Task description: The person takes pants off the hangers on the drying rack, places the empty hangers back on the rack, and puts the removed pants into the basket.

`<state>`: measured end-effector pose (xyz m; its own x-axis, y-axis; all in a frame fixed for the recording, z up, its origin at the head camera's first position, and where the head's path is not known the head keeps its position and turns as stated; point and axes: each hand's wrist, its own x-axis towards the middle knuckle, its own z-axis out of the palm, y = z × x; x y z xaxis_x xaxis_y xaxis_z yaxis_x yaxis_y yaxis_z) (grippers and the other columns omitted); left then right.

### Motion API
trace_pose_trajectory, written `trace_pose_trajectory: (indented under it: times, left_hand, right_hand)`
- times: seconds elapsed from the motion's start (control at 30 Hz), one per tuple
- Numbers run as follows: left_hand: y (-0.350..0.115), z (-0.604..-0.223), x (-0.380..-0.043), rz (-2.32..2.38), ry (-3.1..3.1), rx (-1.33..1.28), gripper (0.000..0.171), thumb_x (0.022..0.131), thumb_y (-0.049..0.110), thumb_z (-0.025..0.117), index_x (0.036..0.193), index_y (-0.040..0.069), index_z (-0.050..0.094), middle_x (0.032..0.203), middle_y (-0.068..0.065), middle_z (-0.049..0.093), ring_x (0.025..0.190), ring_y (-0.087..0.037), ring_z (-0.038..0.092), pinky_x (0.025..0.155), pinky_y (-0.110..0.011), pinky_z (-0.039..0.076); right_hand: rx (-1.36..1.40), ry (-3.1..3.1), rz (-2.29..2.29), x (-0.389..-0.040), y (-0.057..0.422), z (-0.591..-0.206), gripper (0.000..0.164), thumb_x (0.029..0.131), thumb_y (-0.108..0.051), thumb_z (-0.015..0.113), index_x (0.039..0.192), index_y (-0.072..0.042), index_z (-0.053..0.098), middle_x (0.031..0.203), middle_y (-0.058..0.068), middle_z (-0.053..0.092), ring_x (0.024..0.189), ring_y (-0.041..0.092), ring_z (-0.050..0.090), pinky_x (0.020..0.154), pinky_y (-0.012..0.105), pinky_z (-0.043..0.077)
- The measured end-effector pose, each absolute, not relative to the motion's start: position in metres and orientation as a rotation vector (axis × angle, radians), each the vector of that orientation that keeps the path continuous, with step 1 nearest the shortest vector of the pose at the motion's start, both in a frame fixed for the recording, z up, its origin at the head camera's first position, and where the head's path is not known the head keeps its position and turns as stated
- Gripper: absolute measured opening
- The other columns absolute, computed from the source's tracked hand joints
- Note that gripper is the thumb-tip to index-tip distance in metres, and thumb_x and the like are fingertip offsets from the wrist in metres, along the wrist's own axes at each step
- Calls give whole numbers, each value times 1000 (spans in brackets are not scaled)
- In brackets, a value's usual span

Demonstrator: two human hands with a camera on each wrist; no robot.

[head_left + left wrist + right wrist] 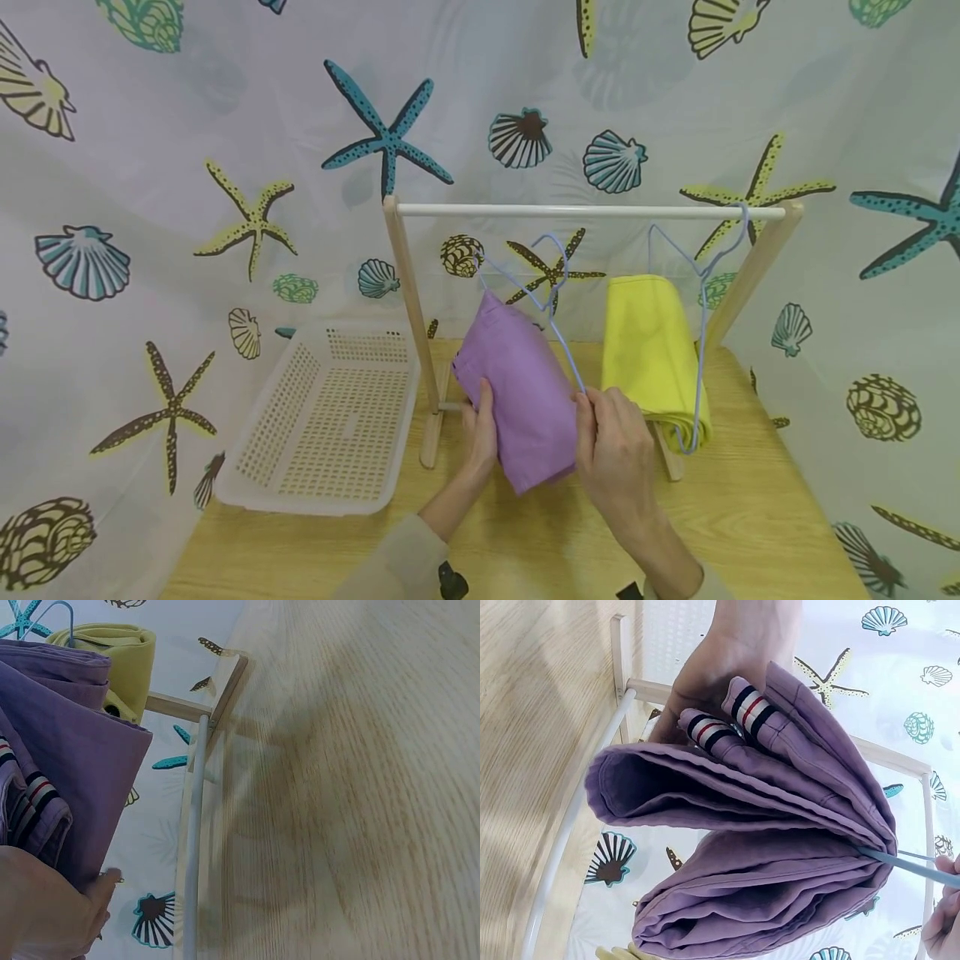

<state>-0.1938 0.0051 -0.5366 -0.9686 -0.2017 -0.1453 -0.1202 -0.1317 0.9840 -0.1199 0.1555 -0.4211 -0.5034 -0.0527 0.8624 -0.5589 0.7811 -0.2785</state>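
A folded purple garment [517,392] hangs in several layers over a blue wire hanger [551,308], in the middle of the head view. My left hand [480,433] grips its left edge, thumb on the front face and the other fingers hidden behind. Bands striped in navy, white and red [746,705] show on the layers near that hand in the right wrist view. My right hand [618,454] pinches the hanger's lower right corner, at the garment's right side. The hanger's hook stands below the white rail [585,211], apart from it.
A folded yellow cloth [648,342] hangs on a second blue hanger [702,333], hooked at the rail's right end. Wooden posts [412,292] hold up the rail. A white plastic basket [247,467] stands left of the rack on the wooden table [750,500]. A shell-patterned curtain [465,50] hangs behind.
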Motion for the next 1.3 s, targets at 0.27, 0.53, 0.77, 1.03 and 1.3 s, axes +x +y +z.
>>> trace_pose_trajectory:
  times: [0.27, 0.53, 0.77, 1.03, 1.3]
  left_hand:
    - [3, -530, -197, -2467, -1904, 438, 93, 99, 75, 49, 155, 2, 37, 150, -17, 53, 138, -32, 53, 124, -50, 38]
    - [-5, -522, -198, -2562, -1854, 467, 92, 96, 74, 57, 151, 2, 44, 144, -15, 57, 130, -27, 56, 119, -44, 43]
    - [-11, -516, -197, -2558, -1879, 449, 89, 95, 75, 57, 146, 4, 51, 135, -13, 63, 121, -24, 61, 110, -41, 48]
    - [-13, -508, -195, -2576, -1864, 449, 88, 95, 72, 62, 147, 3, 49, 138, -15, 61, 125, -26, 60, 113, -43, 47]
    - [-13, -497, -194, -2604, -1793, 413, 66, 97, 61, 66, 139, 10, 58, 126, -5, 68, 111, -15, 65, 101, -31, 53]
  right_hand:
    - [455, -2019, 702, -120, 157, -421, 25, 107, -6, 53, 92, 7, 69, 67, 6, 48, 60, 10, 37, 54, 21, 31]
    - [441, -1998, 712, -122, 159, -422, 20, 104, -4, 56, 91, 6, 69, 67, 6, 50, 59, 13, 40, 53, 22, 32]
    - [435, -2019, 721, -122, 161, -422, 9, 97, 5, 62, 91, 6, 69, 66, 6, 51, 59, 10, 40, 52, 21, 33]
    - [450, -1977, 753, -126, 164, -422, 13, 99, 2, 61, 92, 6, 70, 68, 6, 52, 58, 10, 41, 49, 18, 32]
    - [451, -1971, 784, -128, 166, -423, 8, 96, 6, 64, 93, 6, 71, 68, 6, 53, 59, 10, 42, 50, 16, 33]
